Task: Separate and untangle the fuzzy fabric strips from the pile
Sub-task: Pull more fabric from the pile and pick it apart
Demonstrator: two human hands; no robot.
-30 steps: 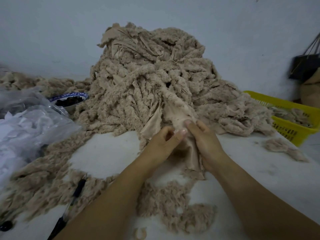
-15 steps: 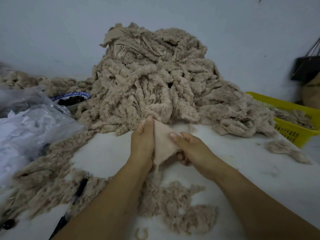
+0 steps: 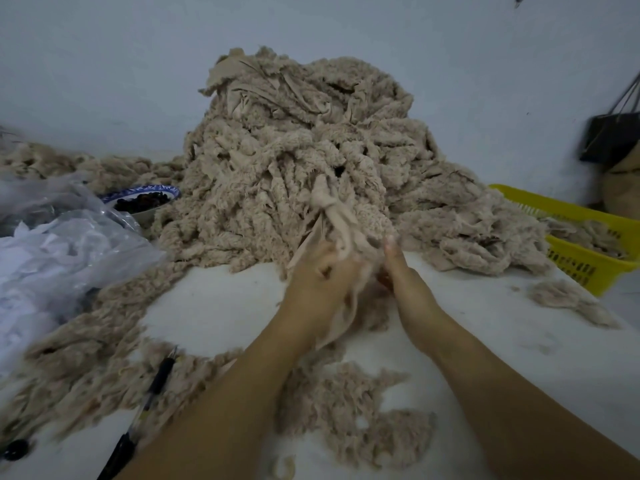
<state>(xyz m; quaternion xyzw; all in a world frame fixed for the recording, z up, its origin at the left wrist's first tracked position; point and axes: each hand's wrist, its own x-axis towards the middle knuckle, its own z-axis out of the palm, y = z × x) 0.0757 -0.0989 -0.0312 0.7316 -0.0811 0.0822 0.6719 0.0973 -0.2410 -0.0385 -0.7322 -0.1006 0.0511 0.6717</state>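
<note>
Down at the front foot of the big heap of beige fuzzy fabric strips [image 3: 294, 150], both hands are busy. From my end of the feed it's all a bit motion-blurred. Left hand [image 3: 318, 282] has its fingers curled round one beige fuzzy fabric strip [image 3: 332, 216] with a smooth back, so that grip is closed tight on it. The strip runs up from the fist into the heap, and its loose end hangs out below the hand toward the white tabletop [image 3: 214, 306].

Right hand [image 3: 405, 282] sits just beside it, touching the same strip, one finger [image 3: 391, 241] straight up against the fabric. Its other fingers are tucked behind the cloth, so I can't tell if that grip is pinching or only resting.

Other stuff: a flat patch of loose beige fluffy scraps [image 3: 353, 410] lies between the forearms, and a black pen [image 3: 157, 379] lies on more scraps to the left. A blue-and-white bowl [image 3: 173, 194] with dark contents touches the heap's left edge, next to a crumpled clear plastic bag [image 3: 69, 244]. Off right there's a yellow slotted plastic basket [image 3: 575, 265] with fuzzy bits in it, and a small beige tuft [image 3: 568, 299] just in front.
</note>
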